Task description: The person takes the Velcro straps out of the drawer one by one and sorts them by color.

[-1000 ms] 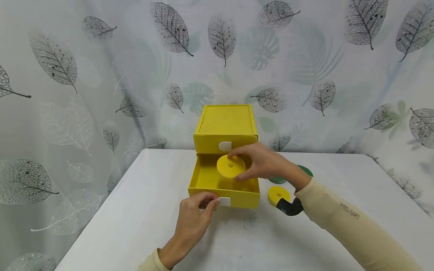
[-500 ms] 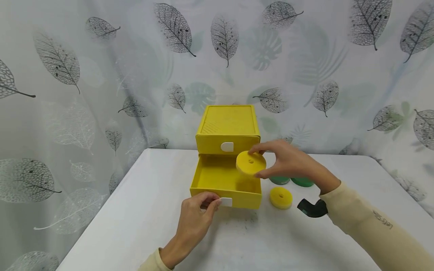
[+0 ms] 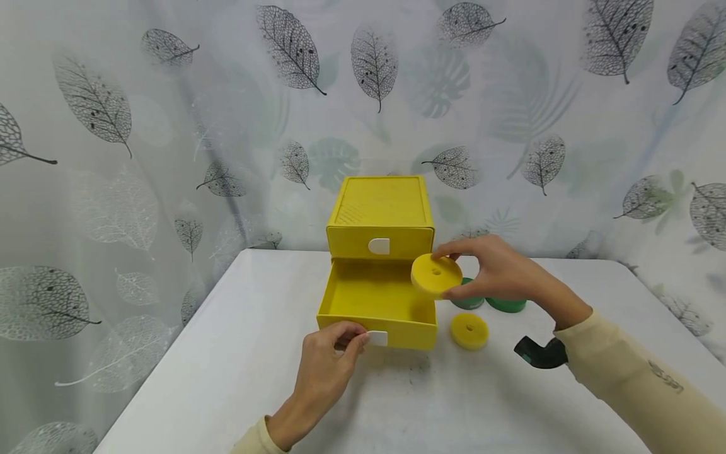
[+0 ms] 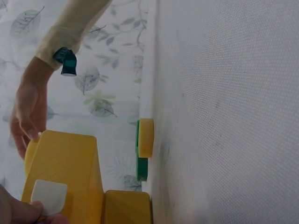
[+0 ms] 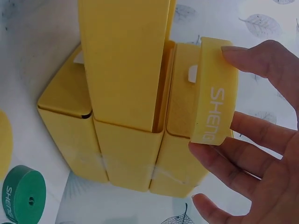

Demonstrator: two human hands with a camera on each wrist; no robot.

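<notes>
My right hand [image 3: 501, 272] pinches a yellow roll [image 3: 432, 284] with a small centre hole, held above the right side of the pulled-out yellow drawer [image 3: 363, 290]. White "SHENG" lettering marks the rim of this roll [image 5: 215, 93] in the right wrist view, with the thumb on one end and fingers on the other. At the drawer front, my left hand [image 3: 324, 362] pinches the white pull tab [image 3: 378, 338]. The drawer's visible inside holds nothing. It sticks out of the yellow drawer cabinet [image 3: 380, 202], below a closed drawer [image 3: 351, 243].
Another yellow roll [image 3: 469, 332] lies on the white table [image 3: 255, 315], right of the drawer. Two green rolls [image 3: 507, 306] lie behind it, partly hidden by my right hand. A leaf-print curtain [image 3: 227, 126] surrounds the table's back and sides.
My right hand has moved right with the yellow roll, from over the drawer's middle to its right edge. The left hand keeps its hold on the tab, and the drawer stays out.
</notes>
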